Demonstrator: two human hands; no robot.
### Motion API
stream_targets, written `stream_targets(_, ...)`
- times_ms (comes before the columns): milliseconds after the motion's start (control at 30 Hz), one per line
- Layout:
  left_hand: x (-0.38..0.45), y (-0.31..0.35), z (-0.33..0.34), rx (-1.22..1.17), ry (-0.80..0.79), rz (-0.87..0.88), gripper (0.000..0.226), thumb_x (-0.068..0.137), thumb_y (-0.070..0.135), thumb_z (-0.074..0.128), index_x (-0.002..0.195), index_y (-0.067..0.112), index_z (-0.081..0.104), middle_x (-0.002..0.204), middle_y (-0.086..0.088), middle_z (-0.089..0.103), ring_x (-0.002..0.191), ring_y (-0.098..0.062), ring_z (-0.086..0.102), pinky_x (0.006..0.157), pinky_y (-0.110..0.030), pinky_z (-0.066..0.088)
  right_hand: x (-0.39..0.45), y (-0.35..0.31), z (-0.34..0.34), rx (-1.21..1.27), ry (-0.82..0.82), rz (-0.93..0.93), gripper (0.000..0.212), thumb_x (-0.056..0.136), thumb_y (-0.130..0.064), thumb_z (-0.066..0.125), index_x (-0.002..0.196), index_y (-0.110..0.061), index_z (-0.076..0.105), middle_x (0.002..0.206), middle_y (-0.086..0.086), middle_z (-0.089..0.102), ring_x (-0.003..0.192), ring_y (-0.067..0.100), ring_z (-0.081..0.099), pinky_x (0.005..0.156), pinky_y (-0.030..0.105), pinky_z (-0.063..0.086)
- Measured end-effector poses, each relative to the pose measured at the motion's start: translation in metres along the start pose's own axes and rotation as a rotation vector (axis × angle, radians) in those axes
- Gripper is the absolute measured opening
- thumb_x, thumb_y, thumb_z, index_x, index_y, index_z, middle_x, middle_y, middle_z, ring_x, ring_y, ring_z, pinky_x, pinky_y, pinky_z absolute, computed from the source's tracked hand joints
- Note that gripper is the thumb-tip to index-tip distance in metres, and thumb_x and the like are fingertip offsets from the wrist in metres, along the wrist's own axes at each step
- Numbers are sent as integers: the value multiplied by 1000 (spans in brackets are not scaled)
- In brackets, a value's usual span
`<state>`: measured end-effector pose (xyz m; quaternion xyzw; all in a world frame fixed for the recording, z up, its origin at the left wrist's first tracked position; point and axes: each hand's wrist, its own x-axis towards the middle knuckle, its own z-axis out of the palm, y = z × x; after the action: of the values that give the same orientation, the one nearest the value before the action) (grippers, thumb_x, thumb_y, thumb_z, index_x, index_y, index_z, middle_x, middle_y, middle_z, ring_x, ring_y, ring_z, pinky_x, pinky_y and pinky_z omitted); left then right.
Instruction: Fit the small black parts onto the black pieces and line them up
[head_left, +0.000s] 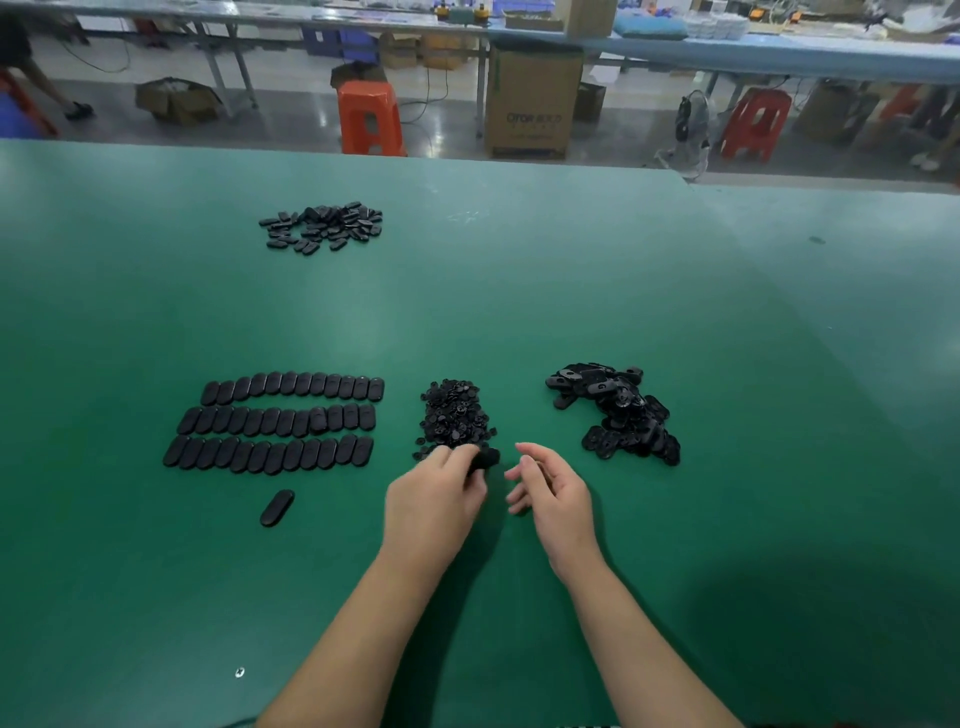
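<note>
in the head view, a green worktop (519, 291) is seen from above, with both forearms reaching in from the bottom edge. a black piece (484, 460) is gripped by the curled fingers of the left hand (434, 499), just at the near edge of the heap of small black parts (456, 418). the right hand (553, 491) is held just beside it, apart from the left, with fingers loosely bent and nothing held in them. to the left, three rows of lined-up black pieces (275, 422) are laid side by side, and a single black piece (277, 507) is set alone just in front of the rows. to the right of the hands, a loose pile of black pieces (621, 410) is spread on the worktop. a further cluster of black pieces (323, 226) is placed well apart, towards the far side. beyond the worktop's far edge, an orange stool (370, 118) and a cardboard box (532, 101) are seen on the floor.
</note>
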<state>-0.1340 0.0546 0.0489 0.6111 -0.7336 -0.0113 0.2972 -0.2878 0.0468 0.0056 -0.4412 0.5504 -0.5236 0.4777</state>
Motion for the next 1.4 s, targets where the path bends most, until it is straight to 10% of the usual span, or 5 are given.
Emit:
stream_targets(133, -27, -53, -23, 42, 79, -252, 22, 79, 23, 80, 100, 17, 75, 86, 8, 58, 51, -6, 44, 43, -13, 24, -2, -1, -1, -64, 6, 0, 18, 104, -20, 54, 105, -26, 71, 81, -1, 71, 64, 13, 64, 62, 30, 56)
stream_targets(333, -74, -122, -47, 201, 87, -596, 28, 79, 22, 79, 104, 12, 74, 113, -8, 55, 91, -29, 60, 64, -36, 50, -5, -5, 0, -112, 3, -3, 20, 104, -19, 53, 99, -24, 72, 77, -3, 69, 62, 11, 61, 60, 24, 53)
stream_targets(533, -91, -139, -52, 317, 42, -353, 33, 75, 17, 84, 107, 14, 76, 117, -7, 68, 107, -32, 53, 83, -48, 41, -8, -7, 2, -146, 7, -7, 20, 104, -17, 54, 97, -22, 72, 74, -4, 69, 61, 10, 60, 58, 24, 53)
stream_targets(933, -73, -165, -70, 392, -24, -560, 33, 88, 31, 72, 120, 22, 73, 124, -10, 65, 115, -36, 43, 91, -48, 35, -9, -10, 3, -177, -1, -10, 20, 103, -16, 54, 95, -20, 71, 73, -5, 68, 60, 9, 59, 58, 24, 53)
stream_targets(1400, -12, -73, 2, -147, -83, -417, 25, 102, 18, 53, 118, 12, 71, 103, 3, 62, 90, -15, 59, 78, -29, 50, -8, -8, 4, -251, 4, -16, 21, 103, -15, 53, 94, -22, 71, 75, -8, 69, 61, 6, 60, 58, 24, 54)
